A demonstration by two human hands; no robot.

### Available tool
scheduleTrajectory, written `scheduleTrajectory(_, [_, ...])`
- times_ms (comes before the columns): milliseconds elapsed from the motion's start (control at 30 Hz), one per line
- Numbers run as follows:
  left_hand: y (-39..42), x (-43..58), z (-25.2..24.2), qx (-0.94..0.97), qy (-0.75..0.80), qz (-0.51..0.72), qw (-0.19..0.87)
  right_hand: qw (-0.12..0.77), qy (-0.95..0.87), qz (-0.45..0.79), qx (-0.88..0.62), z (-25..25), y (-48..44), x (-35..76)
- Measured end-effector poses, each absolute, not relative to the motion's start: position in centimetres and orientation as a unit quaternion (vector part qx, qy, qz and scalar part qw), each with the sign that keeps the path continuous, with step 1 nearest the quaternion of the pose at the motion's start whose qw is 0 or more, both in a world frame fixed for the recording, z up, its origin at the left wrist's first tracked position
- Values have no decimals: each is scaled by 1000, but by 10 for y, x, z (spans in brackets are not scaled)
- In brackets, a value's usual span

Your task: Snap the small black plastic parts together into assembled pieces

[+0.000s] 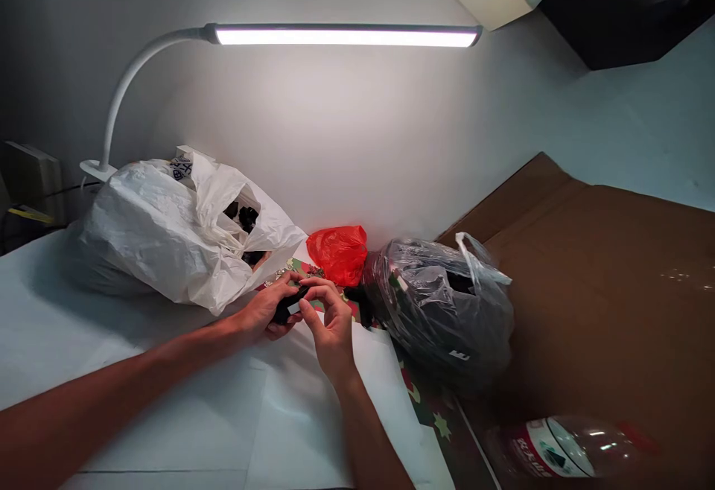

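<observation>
Head view: blk item (284, 308) betw. hands, long axis slanting away & R; L hand (267, 307) grips it, R hand (331, 328) pinches R end.

White bag (156, 233): blocks ten o'clock from the left hand (267, 311).
Red bag (338, 253): blocks twelve from the right hand (331, 319).
Grey bag (447, 319): bars its three.
White paper (302, 408): I see passage at six, between the arms (156, 363).
</observation>
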State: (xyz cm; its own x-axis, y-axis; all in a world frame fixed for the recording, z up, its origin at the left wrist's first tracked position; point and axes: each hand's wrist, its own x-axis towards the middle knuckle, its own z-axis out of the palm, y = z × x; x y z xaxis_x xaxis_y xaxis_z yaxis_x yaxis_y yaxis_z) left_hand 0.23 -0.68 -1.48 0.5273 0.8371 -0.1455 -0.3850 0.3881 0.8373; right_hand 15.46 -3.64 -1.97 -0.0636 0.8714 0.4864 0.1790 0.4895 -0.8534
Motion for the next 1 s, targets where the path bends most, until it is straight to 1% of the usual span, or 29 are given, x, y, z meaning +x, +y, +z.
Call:
scheduleTrajectory(367, [-7, 2, -17, 396, 273, 375, 792, 552, -688, 236, -407, -21, -37, 154])
scheduleTrajectory(600, [-9, 3, -17, 404, 285, 377, 783, 567, -687, 123, -438, -17, -38, 156])
scheduleTrajectory(667, [-10, 5, -17, 405, 292, 383, 777, 573, -676, 110, -450, -17, -37, 157])
scheduleTrajectory(733, [-9, 6, -19, 413, 292, 388, 771, 572, -668, 123, -461, -17, -35, 159])
scheduleTrajectory(833, [-8, 5, -19, 439, 284, 382, 763, 570, -645, 186, -473, -19, -29, 163])
scheduleTrajectory(933, [-7, 3, -13, 462, 281, 382, 749, 605, -580, 263, -478, -23, -19, 170])
scheduleTrajectory(1000, [-6, 1, -8, 475, 287, 392, 734, 643, -520, 286, -484, -26, -11, 178])
